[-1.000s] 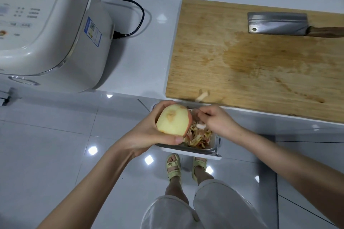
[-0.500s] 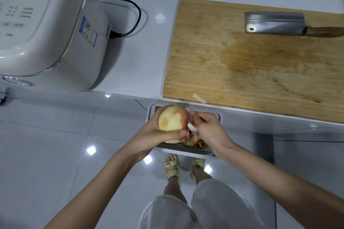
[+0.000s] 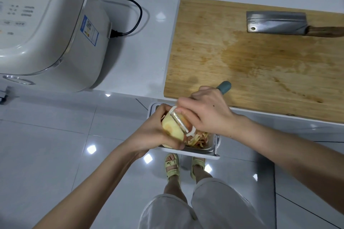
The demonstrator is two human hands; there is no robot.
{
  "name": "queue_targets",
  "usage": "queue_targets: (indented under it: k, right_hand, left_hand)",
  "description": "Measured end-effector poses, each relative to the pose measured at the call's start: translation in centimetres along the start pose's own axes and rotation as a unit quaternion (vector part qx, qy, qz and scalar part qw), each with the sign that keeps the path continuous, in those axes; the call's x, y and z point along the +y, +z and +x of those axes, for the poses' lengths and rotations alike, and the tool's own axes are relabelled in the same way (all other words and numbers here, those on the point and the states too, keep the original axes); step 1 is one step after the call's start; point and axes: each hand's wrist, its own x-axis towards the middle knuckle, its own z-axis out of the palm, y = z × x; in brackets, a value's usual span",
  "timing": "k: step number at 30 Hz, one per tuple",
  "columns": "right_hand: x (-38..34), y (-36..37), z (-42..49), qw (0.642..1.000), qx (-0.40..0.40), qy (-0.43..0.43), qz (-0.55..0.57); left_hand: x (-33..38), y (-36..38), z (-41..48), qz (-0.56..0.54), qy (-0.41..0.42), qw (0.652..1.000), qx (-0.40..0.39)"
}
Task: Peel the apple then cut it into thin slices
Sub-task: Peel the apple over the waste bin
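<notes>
The left hand [image 3: 156,135] grips the apple [image 3: 172,128] from below and behind, fingers curled round it and the thumb across its near side. It holds the fruit in the air, just off the front edge of the desk [image 3: 139,57] and above a small white waste bin [image 3: 201,155]. Most of the apple's visible surface is pale yellow flesh, and a little red skin shows beside the blade. The right hand [image 3: 208,115] is clenched round a peeler [image 3: 179,122]. Its white Y-shaped head lies flat against the apple's upper right side, and the teal end of its handle sticks out behind the knuckles, over the cutting board's near edge.

Red and yellow peel strips [image 3: 199,140] are heaped in the bin. The wooden cutting board [image 3: 260,65] lies on the desk with a damp stain in its middle. A cleaver [image 3: 275,22] rests flat near the board's far edge, blade to the left and wooden handle to the right. At the left end of the desk stands a white rice cooker [image 3: 46,29], with a black power cord [image 3: 136,15] plugged into its side. Below, the person's feet in pale green sandals [image 3: 172,166] stand on glossy floor tiles.
</notes>
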Motion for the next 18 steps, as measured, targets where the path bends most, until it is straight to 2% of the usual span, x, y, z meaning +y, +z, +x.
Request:
queue_targets:
  k: [5,12,15,18]
  right_hand:
    - [0.7,1.2,-1.3,0.996,-0.005,0.068,0.053]
    - [2.1,2.7,-4.3,0.984,-0.035,0.171,0.048]
    - [1.3,2.1,-4.1,0.972,-0.001,0.220,0.082]
    - [-0.2,0.9,-3.0,0.975,0.044,0.201,0.081]
  left_hand:
    - [-0.7,-0.1,-0.2,-0.032,0.006,0.999,-0.011]
    - [0.0,-1.0,-1.2,-0.055,0.060,0.997,-0.005]
    - [-0.1,-1.0,-0.9,-0.084,0.035,0.996,-0.001]
    - [-0.6,-0.8,-0.8,-0.129,0.000,0.992,-0.007]
